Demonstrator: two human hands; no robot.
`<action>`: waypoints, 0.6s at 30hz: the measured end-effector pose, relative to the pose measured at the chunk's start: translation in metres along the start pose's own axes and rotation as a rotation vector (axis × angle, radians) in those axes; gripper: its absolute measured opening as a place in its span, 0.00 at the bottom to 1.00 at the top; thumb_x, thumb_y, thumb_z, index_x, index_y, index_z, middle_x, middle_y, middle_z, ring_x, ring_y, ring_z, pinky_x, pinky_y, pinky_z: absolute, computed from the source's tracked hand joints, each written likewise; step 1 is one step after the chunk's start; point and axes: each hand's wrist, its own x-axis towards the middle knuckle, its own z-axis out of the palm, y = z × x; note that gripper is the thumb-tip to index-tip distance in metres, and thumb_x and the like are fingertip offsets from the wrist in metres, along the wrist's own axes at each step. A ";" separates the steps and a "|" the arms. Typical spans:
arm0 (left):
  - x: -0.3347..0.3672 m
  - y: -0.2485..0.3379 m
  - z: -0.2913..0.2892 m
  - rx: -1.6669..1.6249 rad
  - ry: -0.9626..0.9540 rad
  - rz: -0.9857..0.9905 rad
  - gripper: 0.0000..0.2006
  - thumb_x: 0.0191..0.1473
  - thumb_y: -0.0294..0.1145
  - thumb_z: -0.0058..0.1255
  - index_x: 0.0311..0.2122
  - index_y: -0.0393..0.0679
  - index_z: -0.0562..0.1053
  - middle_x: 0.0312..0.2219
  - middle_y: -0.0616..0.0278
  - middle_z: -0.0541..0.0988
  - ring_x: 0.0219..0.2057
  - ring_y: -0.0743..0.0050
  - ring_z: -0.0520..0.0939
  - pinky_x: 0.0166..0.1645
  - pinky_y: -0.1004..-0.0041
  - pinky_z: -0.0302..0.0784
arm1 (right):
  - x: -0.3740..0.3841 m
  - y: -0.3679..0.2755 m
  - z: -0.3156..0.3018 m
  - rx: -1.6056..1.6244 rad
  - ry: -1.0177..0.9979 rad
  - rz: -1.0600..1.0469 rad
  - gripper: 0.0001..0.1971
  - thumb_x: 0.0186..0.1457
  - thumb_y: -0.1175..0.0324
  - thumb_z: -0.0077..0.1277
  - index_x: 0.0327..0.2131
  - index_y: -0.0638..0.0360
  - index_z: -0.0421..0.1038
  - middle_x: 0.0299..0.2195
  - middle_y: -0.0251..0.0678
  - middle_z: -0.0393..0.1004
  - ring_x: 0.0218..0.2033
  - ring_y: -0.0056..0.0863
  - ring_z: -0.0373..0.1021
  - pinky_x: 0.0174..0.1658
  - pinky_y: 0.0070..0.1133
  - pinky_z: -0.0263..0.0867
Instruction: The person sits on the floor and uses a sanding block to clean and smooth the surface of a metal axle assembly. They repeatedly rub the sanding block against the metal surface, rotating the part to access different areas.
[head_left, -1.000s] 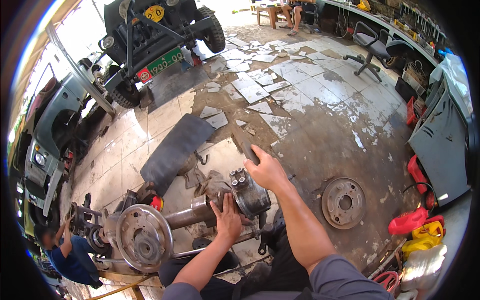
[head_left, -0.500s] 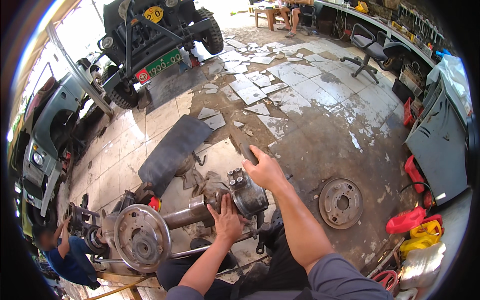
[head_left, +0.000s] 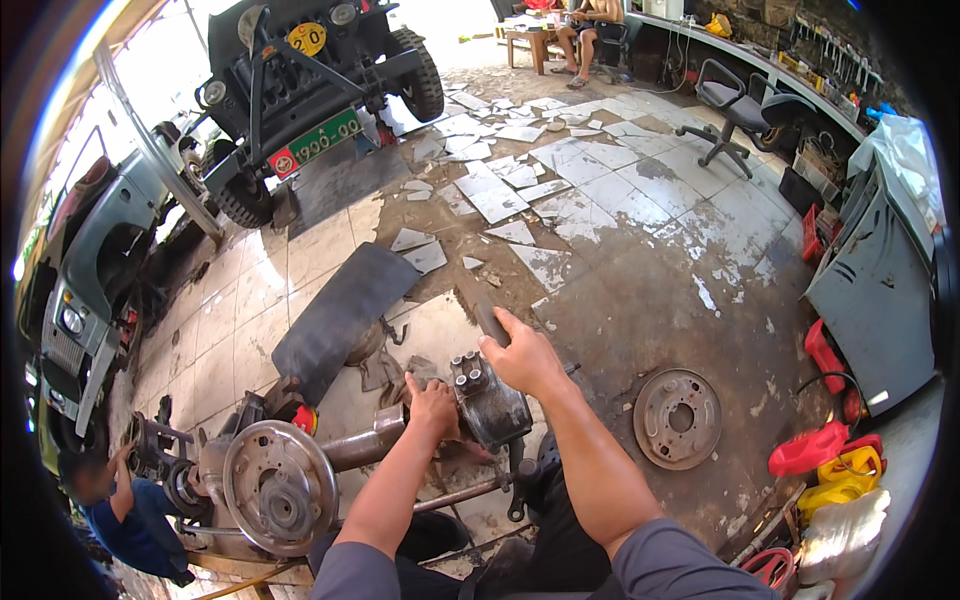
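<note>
My right hand [head_left: 524, 354] is closed round the handle of a brown brush [head_left: 473, 300], held slanting above the far side of a vehicle axle. Below that hand is the axle's rounded metal end housing [head_left: 497, 412], with several bolts standing on top. My left hand [head_left: 432, 410] rests on the axle beside the housing, index finger stretched out and the other fingers bent over the metal. The rusty axle tube [head_left: 362, 446] runs left to a round metal plate [head_left: 240, 475]. A thin rod [head_left: 470, 492] lies along the near side.
A brake backing plate [head_left: 652, 425] lies on the floor at right. Beyond the axle are a black rubber mat [head_left: 345, 315] and broken tiles [head_left: 490, 200]. Red and yellow containers [head_left: 835, 480] stand far right. At left, another person [head_left: 135, 510] touches the axle's other end.
My left hand has shifted slightly left and up on the axle, its index finger now sticking out. My right hand still grips the brush, nearly in place. The view has tilted a little.
</note>
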 end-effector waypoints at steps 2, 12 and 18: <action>-0.004 0.003 -0.012 0.042 -0.093 0.027 0.47 0.41 0.61 0.61 0.63 0.41 0.65 0.58 0.62 0.70 0.65 0.63 0.63 0.66 0.24 0.36 | 0.002 0.001 0.001 -0.001 0.005 -0.014 0.35 0.56 0.56 0.52 0.63 0.65 0.61 0.51 0.58 0.73 0.54 0.50 0.71 0.57 0.33 0.64; -0.038 0.024 0.007 -0.019 0.116 -0.030 0.56 0.39 0.65 0.60 0.67 0.36 0.57 0.67 0.56 0.59 0.71 0.61 0.52 0.67 0.27 0.35 | 0.000 0.001 0.006 -0.024 0.005 -0.027 0.34 0.57 0.56 0.50 0.62 0.66 0.60 0.48 0.60 0.74 0.53 0.53 0.70 0.56 0.37 0.64; -0.011 0.003 0.006 -0.054 -0.012 -0.010 0.54 0.40 0.61 0.61 0.68 0.35 0.56 0.68 0.56 0.57 0.71 0.63 0.51 0.67 0.27 0.37 | -0.001 -0.002 0.008 -0.012 -0.001 -0.046 0.33 0.57 0.56 0.50 0.62 0.65 0.61 0.48 0.60 0.74 0.52 0.53 0.71 0.55 0.37 0.64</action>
